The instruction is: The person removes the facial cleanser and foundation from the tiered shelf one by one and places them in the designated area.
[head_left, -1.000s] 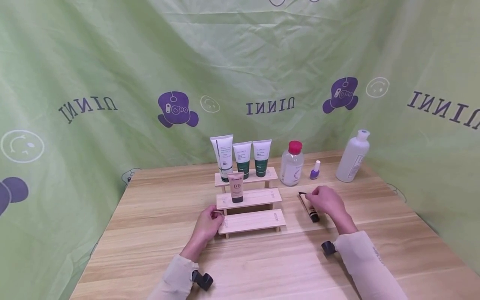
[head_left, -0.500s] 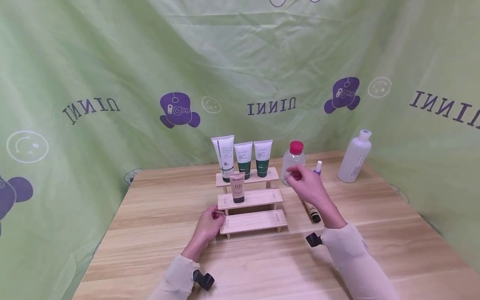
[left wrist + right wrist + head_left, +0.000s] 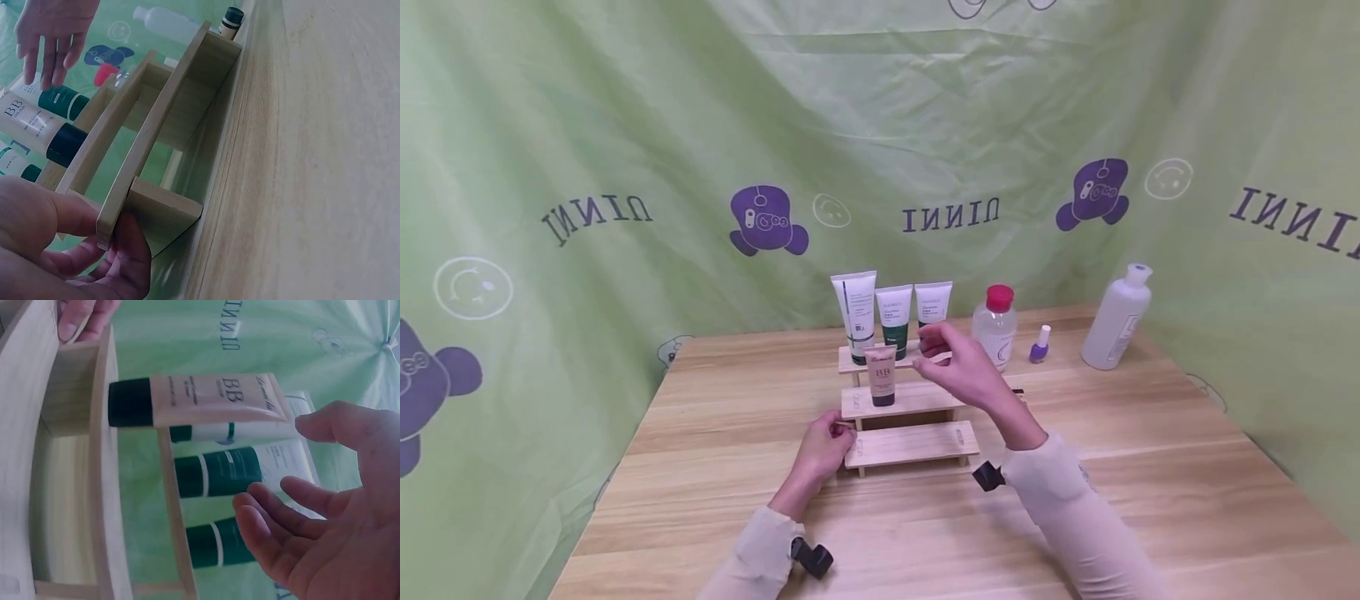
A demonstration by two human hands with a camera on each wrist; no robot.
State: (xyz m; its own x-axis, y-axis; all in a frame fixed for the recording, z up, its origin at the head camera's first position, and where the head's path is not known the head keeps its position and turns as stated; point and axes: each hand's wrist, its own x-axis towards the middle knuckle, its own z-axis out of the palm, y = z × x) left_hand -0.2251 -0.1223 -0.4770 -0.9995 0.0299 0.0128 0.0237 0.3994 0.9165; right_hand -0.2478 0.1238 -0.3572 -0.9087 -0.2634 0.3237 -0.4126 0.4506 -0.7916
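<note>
At the left end of the lowest step of a three-tier wooden display stand [image 3: 917,443], my left hand [image 3: 820,450] pinches the board, thumb above and fingers beneath in the left wrist view. My right hand [image 3: 966,367] is raised over the stand's right side, holding nothing, fingers relaxed and apart. The pink BB cream tube [image 3: 882,375] stands cap-down on the middle step; in the right wrist view my right thumb and fingers [image 3: 256,531] are near its top end. Behind it, a tall white tube [image 3: 856,312] and two green-and-white tubes [image 3: 895,321] stand on the top step, one partly hidden by my right hand.
Right of the stand are a clear red-capped bottle [image 3: 996,325], a purple nail polish bottle [image 3: 1040,346] and a white bottle [image 3: 1117,321]. A black-capped tube [image 3: 231,24] lies on the table, mostly hidden behind my right forearm in the head view. Green cloth hangs behind.
My right hand has left the tube lying on the table and moved leftward and up to the stand, near the BB cream tube. My left hand keeps its grip on the lowest step.
</note>
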